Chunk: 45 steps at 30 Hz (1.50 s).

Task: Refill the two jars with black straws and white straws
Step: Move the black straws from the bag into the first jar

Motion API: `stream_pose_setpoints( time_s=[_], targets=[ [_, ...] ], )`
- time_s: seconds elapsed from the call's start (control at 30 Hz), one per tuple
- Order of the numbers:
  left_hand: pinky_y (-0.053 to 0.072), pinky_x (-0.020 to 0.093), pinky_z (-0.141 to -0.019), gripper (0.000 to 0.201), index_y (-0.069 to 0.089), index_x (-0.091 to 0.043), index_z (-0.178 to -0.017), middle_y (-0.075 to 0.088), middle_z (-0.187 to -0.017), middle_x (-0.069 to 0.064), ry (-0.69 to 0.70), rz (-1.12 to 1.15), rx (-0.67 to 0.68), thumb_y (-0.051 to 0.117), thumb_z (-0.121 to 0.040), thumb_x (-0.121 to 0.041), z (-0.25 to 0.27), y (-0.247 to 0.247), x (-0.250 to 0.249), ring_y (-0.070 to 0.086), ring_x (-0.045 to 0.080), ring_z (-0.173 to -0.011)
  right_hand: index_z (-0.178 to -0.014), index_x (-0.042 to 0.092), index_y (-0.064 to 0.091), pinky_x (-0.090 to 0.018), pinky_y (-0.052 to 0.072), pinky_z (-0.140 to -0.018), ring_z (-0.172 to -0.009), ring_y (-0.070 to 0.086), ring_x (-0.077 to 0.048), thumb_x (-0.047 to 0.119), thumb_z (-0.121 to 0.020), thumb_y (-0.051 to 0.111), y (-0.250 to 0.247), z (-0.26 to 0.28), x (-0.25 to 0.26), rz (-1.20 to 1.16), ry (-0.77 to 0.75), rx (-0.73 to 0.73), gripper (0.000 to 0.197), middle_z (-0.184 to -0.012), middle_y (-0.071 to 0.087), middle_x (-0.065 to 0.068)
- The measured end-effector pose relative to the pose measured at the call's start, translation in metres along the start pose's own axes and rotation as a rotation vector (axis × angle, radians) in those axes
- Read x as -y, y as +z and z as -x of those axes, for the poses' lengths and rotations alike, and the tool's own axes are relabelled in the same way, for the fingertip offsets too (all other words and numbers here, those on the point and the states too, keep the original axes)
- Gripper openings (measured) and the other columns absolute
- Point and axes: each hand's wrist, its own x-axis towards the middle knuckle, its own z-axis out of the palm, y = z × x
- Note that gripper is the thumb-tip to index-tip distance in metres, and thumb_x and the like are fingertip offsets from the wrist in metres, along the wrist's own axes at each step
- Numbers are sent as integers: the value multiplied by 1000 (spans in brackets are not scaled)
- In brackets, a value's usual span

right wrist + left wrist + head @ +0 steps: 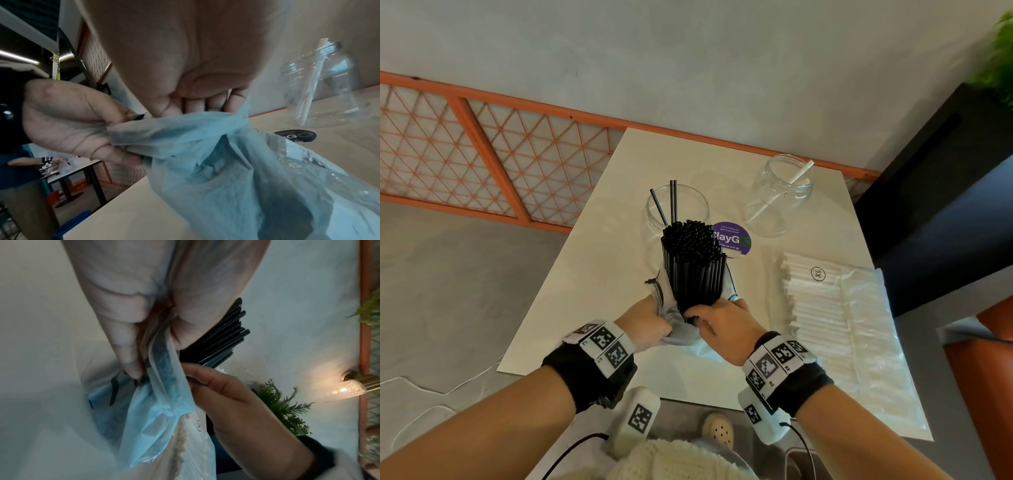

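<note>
Black straws [693,265]: 1 thick bundle, upright, lower end wrapped in a thin plastic bag [671,318], held above the tabletop [592,274] just in front of the near jar [654,219]. That jar held 2 loose black straws; mouth open.

Left hand [650,323] was bunched on the bag plastic at the bundle's left. Right hand [717,320] was curled round the bundle's base, fingers over the bag edge. Hands close together, both clamped.

Handling, judged: straws light, stiff singly, but smooth and loose as a bundle, so likely to fan out or slip if the grip slackened. Best held low and tight round the whole bunch, as the right hand was. Bag film soft, thin, slippery; would cling and drag.

Far jar [784,192]: clear, near the tabletop's back right, 1 white straw leaning in it. Both jars looked light and easy to tip.

White straws [822,301]: flat pack in clear wrap, marked XL, on the right of the tabletop, untouched.

Around: purple round sticker [736,240] between the jars, partly behind the bundle. In the way, judged: the 2 standing straws in the near jar, and its narrow mouth against so wide a bundle.
</note>
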Motion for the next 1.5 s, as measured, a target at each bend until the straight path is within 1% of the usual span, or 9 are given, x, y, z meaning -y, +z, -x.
stream_pose_setpoints(
  time_s=[0.07, 0.13, 0.37, 0.53, 0.67, 0.8, 1.03, 1.2, 1.5],
  targets=[
    [50, 50, -87, 9, 53, -17, -74, 54, -80, 12, 77, -2, 41, 56, -66, -15, -16, 1, 12, 52, 25, -82, -133, 30, 49, -27, 19, -84, -106, 55, -18, 18, -97, 37, -1, 1, 0, -25, 13, 27, 40, -113, 64, 5],
    [50, 56, -80, 30, 55, -7, -69, 57, -77, 20, 120, -47, 68, 52, -53, -32, -53, 3, 41, 56, 32, -75, -132, 28, 49, -26, 18, -83, -105, 56, -17, 20, -96, 44, -2, 3, -1, -55, 17, 36, 37, -113, 62, 6],
    [43, 61, -84, 15, 51, -7, -70, 49, -72, 14, 144, 19, -16, 45, -56, -7, -24, 6, 12, 50, 26, -74, -134, 23, 46, -30, 31, -90, -105, 52, -18, 31, -85, 61, 3, 1, 0, -63, 58, 55, 52, -112, 45, 6],
    [57, 37, -76, 36, 55, -13, -104, 64, -96, 10, 80, 262, 56, 53, -79, 12, 10, 17, -12, 63, 21, -94, -134, 20, 45, -32, 34, -96, -104, 49, -21, 32, -80, 67, 14, 3, 3, -19, 77, 72, 60, -123, 38, -1],
    [51, 52, -88, 68, 48, -16, -118, 65, -105, 12, 169, -94, -16, 68, -53, -14, -2, 13, -1, 63, 27, -100, -129, 20, 51, -29, 35, -99, -89, 47, -19, 35, -79, 69, 18, 7, 1, -62, 101, 2, 56, -122, 36, 0],
    [53, 40, -84, 61, 33, -16, -127, 59, -106, 9, 122, -352, -28, 62, -74, -3, -1, 14, 0, 60, 24, -95, -128, 26, 53, -30, 35, -100, -109, 53, -17, 41, -80, 66, 21, 7, -6, -102, 96, -40, 52, -123, 49, 5],
    [55, 43, -83, 70, 33, -14, -131, 58, -115, 14, 129, -134, 10, 61, -68, -3, -9, 20, 5, 60, 29, -102, -132, 26, 46, -34, 34, -103, -115, 50, -20, 48, -81, 63, 22, 10, -5, -61, 94, -64, 58, -121, 61, 2],
    [55, 41, -83, 69, 46, -17, -113, 65, -99, 5, 171, -1, -62, 76, -53, -35, -16, 24, 8, 65, 19, -94, -127, 24, 50, -35, 41, -96, -107, 55, -18, 42, -77, 67, 25, 11, -5, -146, 82, -65, 56, -116, 56, 4],
    [47, 36, -91, 54, 45, -24, -109, 59, -97, -4, 285, -184, -91, 69, -69, 3, -18, 14, 18, 59, 21, -102, -132, 25, 51, -32, 49, -90, -95, 63, -25, 19, -91, 52, 15, 10, -20, -275, 89, 32, 41, -110, 67, -5]
  ],
)
